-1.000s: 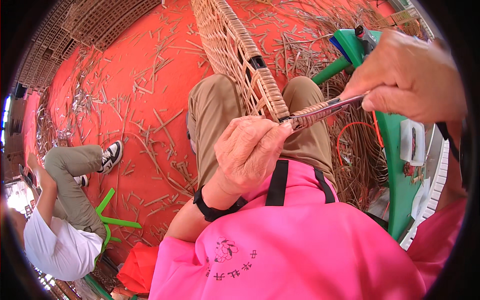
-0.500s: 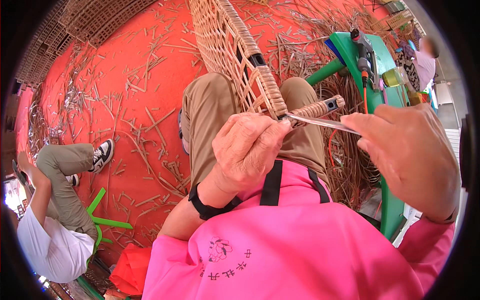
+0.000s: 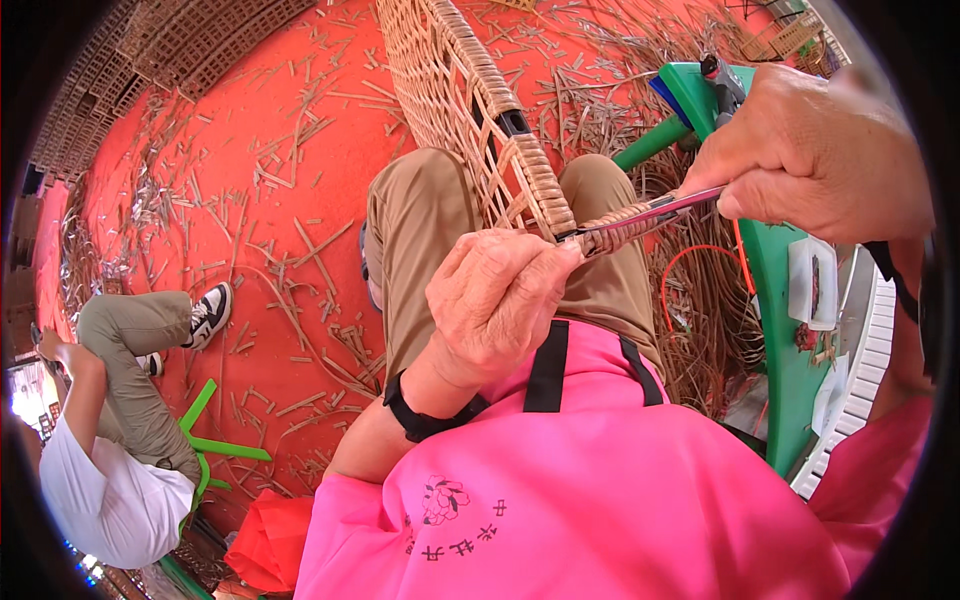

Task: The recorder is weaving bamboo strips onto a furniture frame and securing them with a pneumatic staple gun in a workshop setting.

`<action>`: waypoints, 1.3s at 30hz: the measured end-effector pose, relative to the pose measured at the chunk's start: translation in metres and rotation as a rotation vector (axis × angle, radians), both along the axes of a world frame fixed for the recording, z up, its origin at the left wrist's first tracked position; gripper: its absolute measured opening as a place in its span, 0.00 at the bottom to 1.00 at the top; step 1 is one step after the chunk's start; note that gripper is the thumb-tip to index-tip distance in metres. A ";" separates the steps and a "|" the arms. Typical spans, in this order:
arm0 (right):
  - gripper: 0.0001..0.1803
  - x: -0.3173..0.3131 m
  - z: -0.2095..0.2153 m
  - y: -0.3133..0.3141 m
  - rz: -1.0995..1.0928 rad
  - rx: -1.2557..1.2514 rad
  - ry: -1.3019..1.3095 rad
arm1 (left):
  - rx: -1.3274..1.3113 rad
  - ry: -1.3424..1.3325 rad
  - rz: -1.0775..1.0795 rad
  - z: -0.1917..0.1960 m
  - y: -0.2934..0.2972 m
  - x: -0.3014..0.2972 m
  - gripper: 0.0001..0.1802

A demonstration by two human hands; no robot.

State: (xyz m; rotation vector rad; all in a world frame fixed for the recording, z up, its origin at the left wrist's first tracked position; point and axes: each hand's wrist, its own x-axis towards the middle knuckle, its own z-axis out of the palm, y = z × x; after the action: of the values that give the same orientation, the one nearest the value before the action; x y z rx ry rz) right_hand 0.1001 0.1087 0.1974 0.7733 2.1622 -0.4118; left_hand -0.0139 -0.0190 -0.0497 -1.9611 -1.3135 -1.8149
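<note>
The fingers of the left hand [image 3: 500,305] are curling tight together, pinching the wrapped end of the woven rattan panel [image 3: 450,110] right where the binding [image 3: 625,225] runs out past the rim. The fingers of the right hand [image 3: 815,150] are closing around the handle end of a slim metal tool [image 3: 660,208], thumb pressing on top, and its tip is meeting the binding just beside the left fingertips.

That right hand is the thing that is moving. Half a second ago it was hanging lower and out to the side, with the tool slanting down and away from the wrap; now it is lifting back up toward the green stand [image 3: 775,300], much as it stood a second ago, and the tool is angling up and to the right. The left hand is hardly shifting at all, so I would judge it is acting as the anchor while the other one is working the tool back and forth through the same spot, one pass of a repeating stroke rather than a new step.

The panel itself is resting upright between the knees, leaning away over the tan trousers [image 3: 420,230], its bound edge sitting under the left hand. All around, cut rattan scraps [image 3: 290,260] are littering the red floor [image 3: 200,150], and another person [image 3: 110,470] is sitting off to the left.
</note>
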 end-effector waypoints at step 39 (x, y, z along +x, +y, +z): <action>0.19 0.042 -0.045 -0.109 0.240 0.621 0.175 | 0.025 -0.031 0.026 -0.004 0.002 -0.001 0.15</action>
State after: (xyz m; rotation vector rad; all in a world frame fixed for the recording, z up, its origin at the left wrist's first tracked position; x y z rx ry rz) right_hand 0.1417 0.0001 0.1529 0.8077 2.5425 0.3494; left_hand -0.0149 -0.0165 -0.0534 -1.9016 -1.3127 -1.8483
